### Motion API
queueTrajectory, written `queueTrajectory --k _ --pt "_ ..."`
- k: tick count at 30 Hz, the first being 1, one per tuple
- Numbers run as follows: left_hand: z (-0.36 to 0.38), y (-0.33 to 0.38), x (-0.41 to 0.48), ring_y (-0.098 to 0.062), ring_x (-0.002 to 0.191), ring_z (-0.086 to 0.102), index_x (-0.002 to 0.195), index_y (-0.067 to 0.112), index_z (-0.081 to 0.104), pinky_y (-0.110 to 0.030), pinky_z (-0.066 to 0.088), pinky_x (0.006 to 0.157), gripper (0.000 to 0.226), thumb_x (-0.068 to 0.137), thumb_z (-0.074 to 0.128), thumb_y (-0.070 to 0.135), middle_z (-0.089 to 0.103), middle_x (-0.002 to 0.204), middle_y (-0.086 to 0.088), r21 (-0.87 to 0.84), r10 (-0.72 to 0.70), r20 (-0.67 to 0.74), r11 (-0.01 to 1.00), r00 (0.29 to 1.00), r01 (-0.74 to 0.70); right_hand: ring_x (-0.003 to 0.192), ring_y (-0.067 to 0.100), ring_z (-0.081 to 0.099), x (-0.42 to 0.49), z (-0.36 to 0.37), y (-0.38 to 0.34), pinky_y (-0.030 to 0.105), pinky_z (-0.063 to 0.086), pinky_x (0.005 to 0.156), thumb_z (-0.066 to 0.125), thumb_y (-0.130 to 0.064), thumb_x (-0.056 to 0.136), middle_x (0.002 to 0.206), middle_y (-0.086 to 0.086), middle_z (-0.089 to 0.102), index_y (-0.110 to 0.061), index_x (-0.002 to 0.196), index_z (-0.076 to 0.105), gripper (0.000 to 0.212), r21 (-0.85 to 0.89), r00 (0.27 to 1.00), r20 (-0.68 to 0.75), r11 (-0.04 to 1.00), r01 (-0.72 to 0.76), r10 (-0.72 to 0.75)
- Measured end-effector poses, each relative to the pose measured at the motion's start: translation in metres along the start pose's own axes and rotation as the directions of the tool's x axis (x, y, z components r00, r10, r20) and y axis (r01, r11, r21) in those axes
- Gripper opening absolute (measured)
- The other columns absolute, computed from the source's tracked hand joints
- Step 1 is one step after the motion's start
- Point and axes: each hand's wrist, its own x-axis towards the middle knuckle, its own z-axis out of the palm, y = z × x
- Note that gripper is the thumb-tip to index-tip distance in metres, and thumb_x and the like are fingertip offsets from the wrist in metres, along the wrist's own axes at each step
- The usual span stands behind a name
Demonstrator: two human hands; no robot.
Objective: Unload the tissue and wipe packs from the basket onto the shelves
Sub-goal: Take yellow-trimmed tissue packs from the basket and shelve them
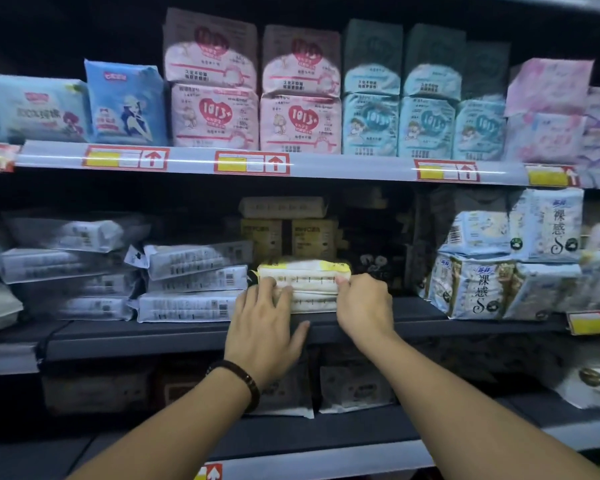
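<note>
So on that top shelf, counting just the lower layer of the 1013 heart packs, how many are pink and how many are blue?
Pink 1013 packs: 2
Blue 1013 packs: 3
Total: 5
</note>
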Motion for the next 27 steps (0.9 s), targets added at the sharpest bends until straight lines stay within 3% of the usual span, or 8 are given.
queueTrajectory --k 5,9,13,16,18,22,25,27 --pt "-0.003 0.006 0.005 -0.029 0.128 0.048 0.162 0.024 0.026 -0.047 0.031 0.119 0.077 0.100 0.037 0.069 0.036 0.149 -0.006 0.047 -0.035 0.172 0.999 0.984 0.027 0.073 0.023 0.066 -0.004 -0.008 0.004 0.029 0.044 0.056 0.059 -0.041 0.105 0.075 0.003 0.068 -0.016 0.076 0.068 0.039 0.078 0.998 -0.066 0.997 0.003 0.002" --pt "-0.008 0.005 0.011 -0.032 0.130 0.044 0.164 0.025 0.020 -0.047 0.033 0.116 0.085 0.097 0.038 0.073 0.033 0.148 -0.008 0.091 -0.046 0.252 0.996 0.967 0.024 0.075 0.014 0.062 -0.005 -0.021 0.009 0.029 0.049 0.064 0.063 -0.031 0.101 0.091 0.002 0.069 -0.017 0.091 0.068 0.017 0.087 0.997 0.081 0.996 0.006 -0.013" --pt "-0.021 0.009 -0.007 -0.033 0.132 0.039 0.156 0.023 0.035 -0.048 0.033 0.111 0.078 0.091 0.055 0.061 0.037 0.145 -0.008 0.089 -0.002 0.203 0.996 0.979 -0.016 0.082 0.012 0.058 -0.031 -0.034 0.017 0.031 0.046 0.069 0.062 -0.033 0.100 0.114 0.001 0.061 -0.019 0.114 0.067 0.020 0.093 0.993 0.063 0.992 0.089 -0.095" --pt "-0.030 0.010 -0.046 -0.029 0.120 0.050 0.135 0.028 0.055 -0.046 0.039 0.098 0.052 0.089 0.060 0.052 0.052 0.131 -0.001 -0.035 0.108 0.119 0.994 0.987 -0.104 0.080 0.009 0.057 -0.072 -0.035 0.032 0.031 0.044 0.072 0.066 -0.027 0.098 0.100 -0.007 0.059 -0.023 0.098 0.066 0.004 0.146 0.969 -0.013 0.958 0.247 -0.248" --pt "-0.025 0.010 -0.085 -0.025 0.108 0.057 0.124 0.031 0.060 -0.043 0.043 0.089 0.038 0.090 0.058 0.049 0.060 0.119 0.004 -0.112 0.188 0.161 0.979 0.969 -0.171 0.079 0.013 0.060 -0.105 -0.024 0.051 0.033 0.048 0.072 0.068 -0.024 0.095 0.087 -0.008 0.062 -0.023 0.088 0.066 0.007 0.169 0.935 0.025 0.923 0.345 -0.354" --pt "0.001 0.013 -0.177 -0.021 0.095 0.066 0.107 0.034 0.062 -0.039 0.054 0.080 0.020 0.091 0.059 0.046 0.068 0.100 0.010 -0.291 0.239 0.458 0.950 0.856 -0.110 0.071 0.014 0.064 -0.177 0.016 0.110 0.032 0.050 0.068 0.070 -0.025 0.091 0.068 -0.009 0.066 -0.028 0.080 0.064 0.013 0.153 0.894 0.320 0.948 0.277 -0.313" --pt "0.037 0.010 -0.246 -0.019 0.099 0.068 0.106 0.032 0.064 -0.038 0.057 0.080 0.024 0.089 0.056 0.048 0.071 0.100 0.009 -0.303 0.215 0.684 0.953 0.697 0.004 0.066 0.011 0.064 -0.231 0.054 0.169 0.028 0.047 0.066 0.072 -0.022 0.089 0.063 -0.010 0.064 -0.029 0.068 0.060 0.026 0.049 0.804 0.578 0.989 0.141 -0.144" --pt "0.062 0.006 -0.281 -0.022 0.106 0.070 0.112 0.028 0.069 -0.037 0.056 0.085 0.029 0.092 0.059 0.047 0.075 0.109 0.004 -0.270 0.199 0.805 0.962 0.559 0.047 0.073 0.013 0.069 -0.264 0.076 0.212 0.027 0.050 0.070 0.074 -0.022 0.088 0.069 -0.009 0.067 -0.029 0.069 0.063 0.023 -0.081 0.697 0.717 0.992 0.094 -0.007"
